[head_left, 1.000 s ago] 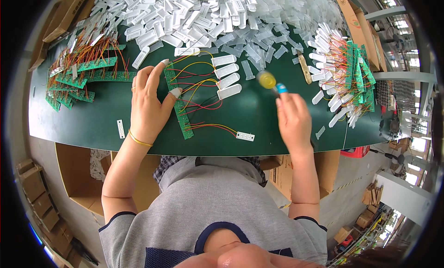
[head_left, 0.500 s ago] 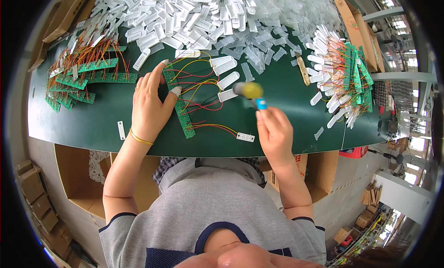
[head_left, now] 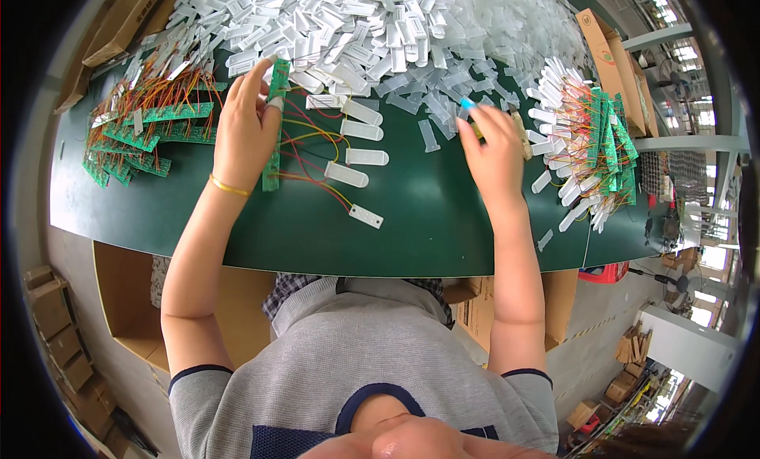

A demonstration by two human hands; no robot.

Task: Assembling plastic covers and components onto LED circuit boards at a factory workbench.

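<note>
My left hand (head_left: 247, 130), with pale covers on the thumb and a fingertip, grips the upper part of a long green circuit board (head_left: 272, 154). Red, yellow and black wires run from the board to several white plastic cases (head_left: 367, 157) in a column to its right. The lowest wires end at a small white plate with holes (head_left: 366, 215). Over to the right, my right hand (head_left: 497, 146) is closed with bent fingers around a small mallet. Only a yellowish bit of the mallet (head_left: 476, 129) shows between thumb and fingers; its head is hidden. Something bright blue is at the index fingertip.
Loose white cases (head_left: 332, 31) and clear plastic covers (head_left: 507, 23) are heaped at the far side. Wired green boards (head_left: 158, 114) are stacked on the left, and boards with white cases (head_left: 606, 134) on the right. A wooden strip (head_left: 521, 134) lies beside my right hand.
My right hand has swung right and away from the white cases with the mallet. My left hand has lifted and turned the circuit board more upright, pulling the wired cases left.
</note>
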